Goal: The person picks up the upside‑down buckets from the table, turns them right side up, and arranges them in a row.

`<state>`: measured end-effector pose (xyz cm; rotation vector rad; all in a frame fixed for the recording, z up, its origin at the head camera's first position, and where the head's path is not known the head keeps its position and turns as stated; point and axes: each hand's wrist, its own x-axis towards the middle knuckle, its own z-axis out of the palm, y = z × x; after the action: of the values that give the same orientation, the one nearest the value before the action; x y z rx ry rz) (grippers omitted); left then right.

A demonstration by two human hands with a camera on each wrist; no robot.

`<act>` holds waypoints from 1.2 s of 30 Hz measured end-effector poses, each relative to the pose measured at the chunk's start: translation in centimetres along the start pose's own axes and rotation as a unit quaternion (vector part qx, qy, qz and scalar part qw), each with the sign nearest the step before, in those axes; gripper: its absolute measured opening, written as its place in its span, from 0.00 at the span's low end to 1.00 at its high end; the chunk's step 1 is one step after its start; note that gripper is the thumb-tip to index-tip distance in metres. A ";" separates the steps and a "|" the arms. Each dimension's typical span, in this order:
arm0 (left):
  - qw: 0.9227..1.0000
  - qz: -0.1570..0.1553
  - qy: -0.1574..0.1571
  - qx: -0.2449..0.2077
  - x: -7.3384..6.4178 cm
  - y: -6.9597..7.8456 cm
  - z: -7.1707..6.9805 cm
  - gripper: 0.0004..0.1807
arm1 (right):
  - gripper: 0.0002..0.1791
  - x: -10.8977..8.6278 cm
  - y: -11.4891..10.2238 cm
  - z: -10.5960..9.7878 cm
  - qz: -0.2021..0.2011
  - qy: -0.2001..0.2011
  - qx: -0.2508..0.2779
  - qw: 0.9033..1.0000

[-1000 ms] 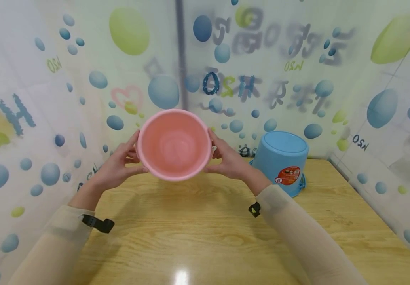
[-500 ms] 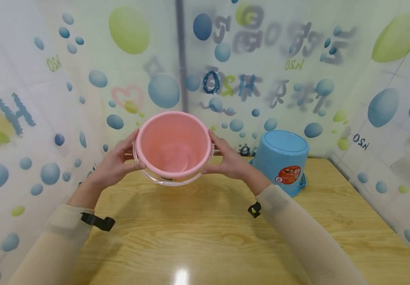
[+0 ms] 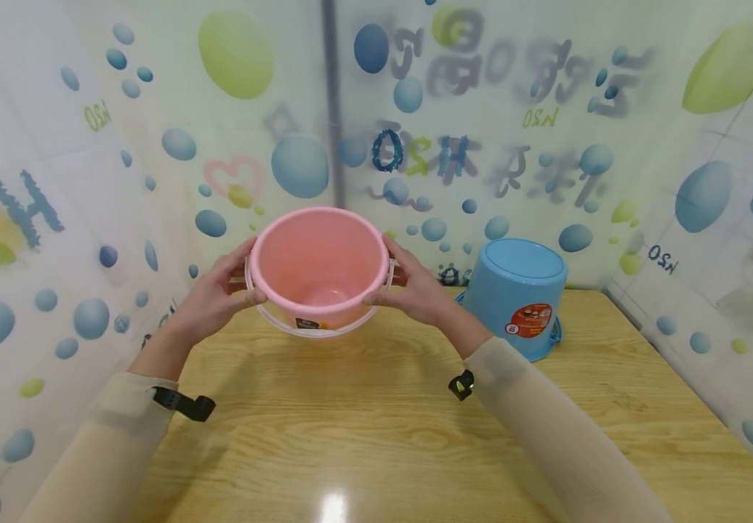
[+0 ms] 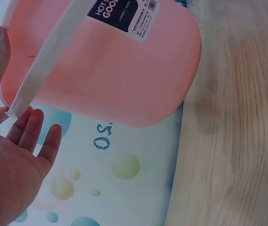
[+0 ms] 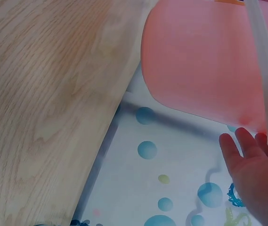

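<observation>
Above the yellowish wood-grain table (image 3: pixel 324 421), the left hand (image 3: pixel 214 301) and right hand (image 3: pixel 419 290) grip, fingers at opposite sides, a round pink plastic bucket (image 3: pixel 320 258), mouth tilted personward. Rightward, an upturned blue plastic bucket (image 3: pixel 499 294) stands before the pale bubble-printed wall (image 3: pixel 527 43).

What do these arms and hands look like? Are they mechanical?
No, human: the left hand and right hand are bare, without gloves. The left sleeve and right sleeve are plain cream. A black strap shows at the left cuff, and a small black piece with a yellow-green mark at the right.
</observation>
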<state>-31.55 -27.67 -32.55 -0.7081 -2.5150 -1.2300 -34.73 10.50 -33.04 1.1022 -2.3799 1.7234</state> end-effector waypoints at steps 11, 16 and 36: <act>0.999 -0.023 0.006 -0.029 0.5 -0.3 0.1 0.47 | 0.63 0.0 -0.2 0.2 0.056 0.014 0.044 0.997; 0.998 -0.048 -0.012 -0.040 0.6 -0.3 0.2 0.45 | 0.74 0.0 -0.1 0.2 0.064 0.024 0.051 0.996; 0.993 -0.080 -0.063 -0.062 1.4 -1.9 1.4 0.47 | 0.52 0.6 1.2 0.4 0.110 0.039 0.045 0.992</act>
<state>-33.80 -27.13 -34.10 -0.6400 -2.6605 -1.4479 -35.68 10.05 -33.94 0.7872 -2.4782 1.9190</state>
